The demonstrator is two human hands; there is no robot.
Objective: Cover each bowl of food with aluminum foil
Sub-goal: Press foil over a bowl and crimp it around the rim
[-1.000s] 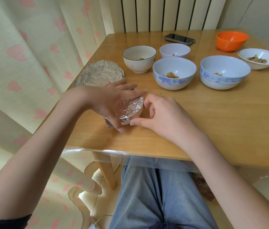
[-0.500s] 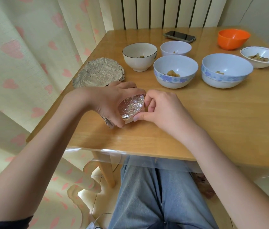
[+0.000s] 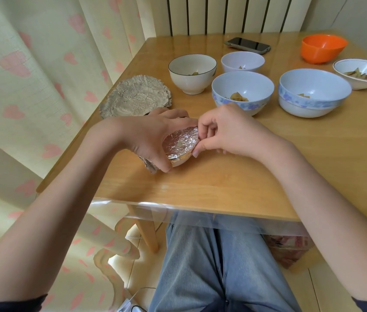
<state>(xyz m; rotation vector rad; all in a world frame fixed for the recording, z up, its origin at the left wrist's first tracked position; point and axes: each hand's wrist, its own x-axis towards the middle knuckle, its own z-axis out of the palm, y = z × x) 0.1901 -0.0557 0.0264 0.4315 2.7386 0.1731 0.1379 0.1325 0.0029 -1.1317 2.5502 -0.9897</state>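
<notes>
Foil-wrapped small bowl sits near the front left of the wooden surface, tipped up toward the right and held between both hands. In the head view, the only one, the left hand curls round the bowl's left side, thumb low at the near rim, gripping it. The right hand pinches the foil edge at the right rim between thumb and curled fingers.

To crimp well, I judge the left hand should keep the bowl steady and turn it a little at a time while the right folds the foil edge down under the rim, pressing all round. The near rim shows a strip of bare bowl below the foil, so that part likely needs more tucking. Gentle pressure is wise, since thin foil tears and a tilted bowl may spill.

Counted: one bowl under foil in the hands. Six bowls stand open:
- a white bowl with a dark rim
- a plain pale bowl
- two blue-patterned bowls
- an orange plastic bowl
- a shallow white dish-like bowl.

One crumpled round foil sheet lies at the left edge, possibly several stacked. One dark phone lies at the back.
</notes>
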